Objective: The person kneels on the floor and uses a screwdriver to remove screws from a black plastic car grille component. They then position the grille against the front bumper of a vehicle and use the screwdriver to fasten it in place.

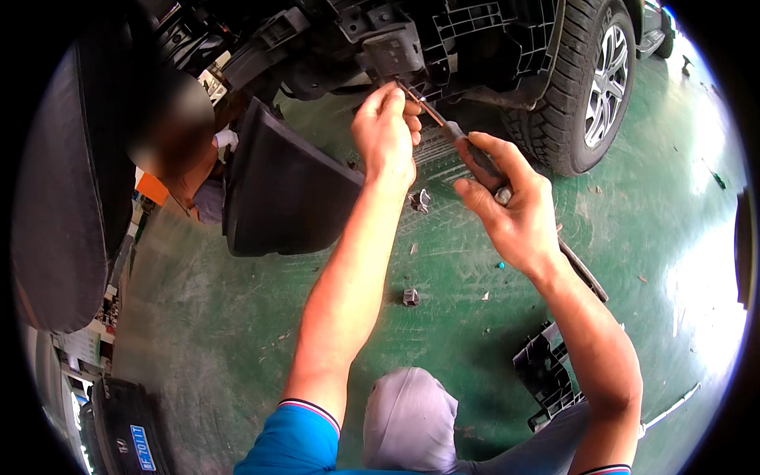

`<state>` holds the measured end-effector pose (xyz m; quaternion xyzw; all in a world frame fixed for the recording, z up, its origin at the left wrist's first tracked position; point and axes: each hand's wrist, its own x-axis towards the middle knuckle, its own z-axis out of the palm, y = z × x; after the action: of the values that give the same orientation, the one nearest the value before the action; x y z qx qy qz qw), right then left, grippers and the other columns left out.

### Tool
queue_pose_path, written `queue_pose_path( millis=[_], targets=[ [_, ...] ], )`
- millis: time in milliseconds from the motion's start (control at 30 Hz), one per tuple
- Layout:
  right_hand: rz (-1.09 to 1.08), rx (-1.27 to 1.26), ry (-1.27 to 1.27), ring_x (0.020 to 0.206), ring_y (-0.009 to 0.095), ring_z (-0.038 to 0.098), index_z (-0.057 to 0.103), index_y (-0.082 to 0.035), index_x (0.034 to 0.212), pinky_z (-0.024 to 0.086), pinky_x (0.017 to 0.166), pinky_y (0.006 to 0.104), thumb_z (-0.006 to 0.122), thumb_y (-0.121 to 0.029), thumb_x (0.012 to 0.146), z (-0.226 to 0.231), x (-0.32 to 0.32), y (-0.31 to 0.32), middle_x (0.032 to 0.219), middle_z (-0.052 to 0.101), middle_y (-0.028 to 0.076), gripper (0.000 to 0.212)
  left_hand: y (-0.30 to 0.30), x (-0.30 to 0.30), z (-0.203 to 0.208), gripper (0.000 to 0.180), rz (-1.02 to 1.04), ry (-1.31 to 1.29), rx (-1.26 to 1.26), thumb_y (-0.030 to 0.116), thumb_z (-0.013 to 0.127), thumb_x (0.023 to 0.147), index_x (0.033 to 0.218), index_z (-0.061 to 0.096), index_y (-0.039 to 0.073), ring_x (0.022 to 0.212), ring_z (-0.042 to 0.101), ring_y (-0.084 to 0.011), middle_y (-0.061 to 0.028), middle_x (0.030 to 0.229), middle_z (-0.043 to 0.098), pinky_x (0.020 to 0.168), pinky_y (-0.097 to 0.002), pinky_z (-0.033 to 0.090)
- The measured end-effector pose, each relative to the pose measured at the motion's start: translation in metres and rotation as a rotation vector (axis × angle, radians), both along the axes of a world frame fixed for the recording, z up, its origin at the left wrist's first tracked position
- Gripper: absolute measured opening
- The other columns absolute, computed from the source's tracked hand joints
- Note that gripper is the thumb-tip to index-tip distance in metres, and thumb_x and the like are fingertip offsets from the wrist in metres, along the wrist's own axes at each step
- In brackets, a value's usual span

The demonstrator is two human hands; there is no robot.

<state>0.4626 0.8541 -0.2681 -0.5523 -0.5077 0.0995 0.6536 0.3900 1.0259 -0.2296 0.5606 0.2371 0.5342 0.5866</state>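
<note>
My right hand (518, 214) is wrapped round the dark and reddish handle of a screwdriver (478, 160). Its thin shaft slants up and left to the underside of a car, where the tip meets a dark boxy part (396, 54). Right beside that tip, my left hand (383, 134) is raised with thumb and fingers pinched together against the lower edge of the part. Whatever the pinch holds is hidden by the fingers. Around the part, a black plastic lattice frame (475, 28) is exposed on the car.
A tyre (566, 87) stands to the right. Left of my left forearm is a large black panel (277, 190), with another person (178, 127) behind it. Green floor carries a black plastic bracket (546, 372), a dark bar (582, 269) and small metal clips (411, 297).
</note>
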Motion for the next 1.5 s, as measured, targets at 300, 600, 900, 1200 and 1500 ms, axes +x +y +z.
queue_pose_path(
  millis=[300,600,900,1200,1500],
  targets=[
    [-0.142,0.071,-0.204,0.076,0.026,0.073,0.059,-0.002,0.123,0.055,0.069,0.0336,0.076,-0.012,0.084,0.015,-0.006,0.01,0.093,0.073,0.019,0.044,-0.008,-0.007,-0.004,0.022,-0.084,-0.02,0.006,0.017,0.053,0.104,0.113,0.063,0.0,0.059,0.053,-0.0083,-0.0053,0.081,0.064,0.048,-0.0233,0.04],
    [0.049,-0.055,0.431,0.059,0.004,0.052,0.064,0.007,0.119,0.039,0.051,0.0202,0.074,-0.017,0.089,0.066,-0.004,-0.004,0.076,0.063,0.002,0.04,-0.028,0.01,0.0,0.035,-0.403,-0.228,-0.225,0.031,0.047,0.108,0.106,0.063,0.0,0.058,0.052,-0.0103,-0.003,0.073,0.057,0.048,-0.0241,0.039],
    [-0.02,-0.014,0.251,0.063,0.014,0.062,0.05,0.01,0.134,0.05,0.056,0.027,0.077,-0.015,0.085,0.052,-0.005,0.002,0.088,0.071,0.01,0.061,-0.042,0.003,-0.014,0.044,-0.797,-0.285,-0.243,0.042,0.049,0.105,0.117,0.064,0.003,0.07,0.063,-0.0112,-0.0032,0.078,0.065,0.067,-0.0269,0.053],
    [-0.322,-0.258,-0.966,0.074,0.018,0.066,0.048,-0.007,0.144,0.054,0.069,0.0329,0.072,-0.009,0.087,0.052,0.012,-0.012,0.1,0.069,0.009,0.061,-0.027,-0.005,-0.027,0.026,-0.796,-0.261,-0.294,0.035,0.069,0.096,0.093,0.066,0.009,0.052,0.044,-0.0046,0.0052,0.067,0.053,0.048,-0.0199,0.034],
    [0.229,-0.108,0.592,0.056,0.006,0.048,0.057,0.006,0.13,0.034,0.048,0.0219,0.071,-0.016,0.092,0.067,0.002,-0.009,0.081,0.064,0.004,0.046,-0.025,0.008,-0.018,0.041,-0.887,-0.304,-0.227,0.042,0.057,0.102,0.117,0.064,0.004,0.055,0.045,-0.0048,0.0046,0.074,0.053,0.047,-0.0207,0.037]
  ],
)
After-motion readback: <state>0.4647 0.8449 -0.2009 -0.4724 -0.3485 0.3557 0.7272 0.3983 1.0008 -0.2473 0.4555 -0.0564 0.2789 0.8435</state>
